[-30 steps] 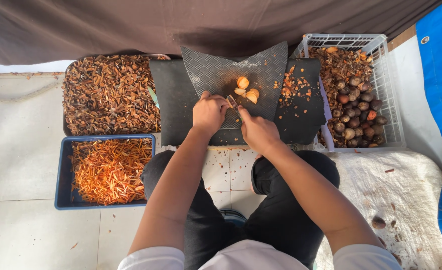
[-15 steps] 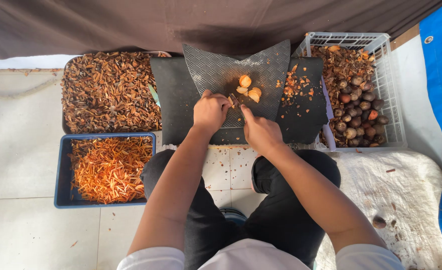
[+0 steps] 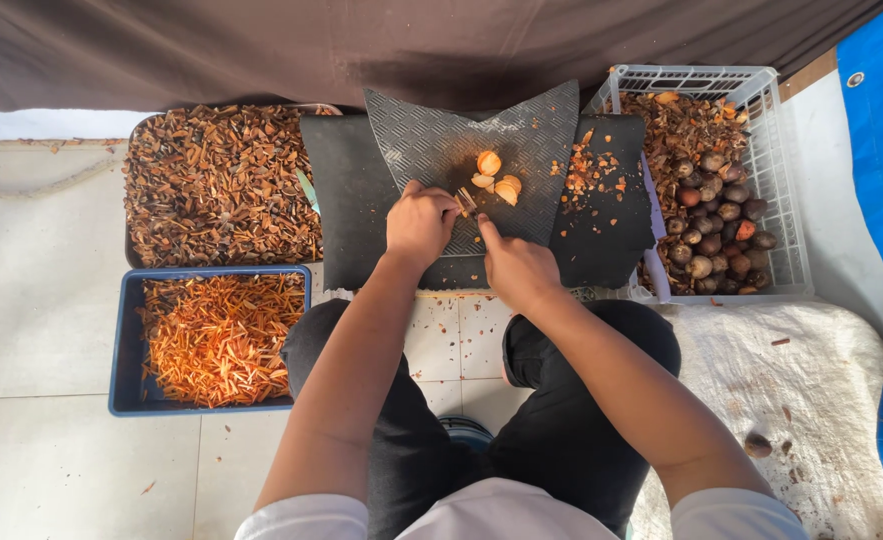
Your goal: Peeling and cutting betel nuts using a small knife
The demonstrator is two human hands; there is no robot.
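On the ribbed black mat (image 3: 431,140), left hand (image 3: 419,222) and right hand (image 3: 516,268) pinch a small orange nut piece (image 3: 464,202) with clenched fingers; pale, rounded halves (image 3: 493,175) lie just beyond.

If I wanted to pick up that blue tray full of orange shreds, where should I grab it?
Probably by the two short end rims of the blue tray, one hand from each side. It lies flat on the floor, long and shallow, heaped with orange shreds, so an even two-sided lift should keep it level.
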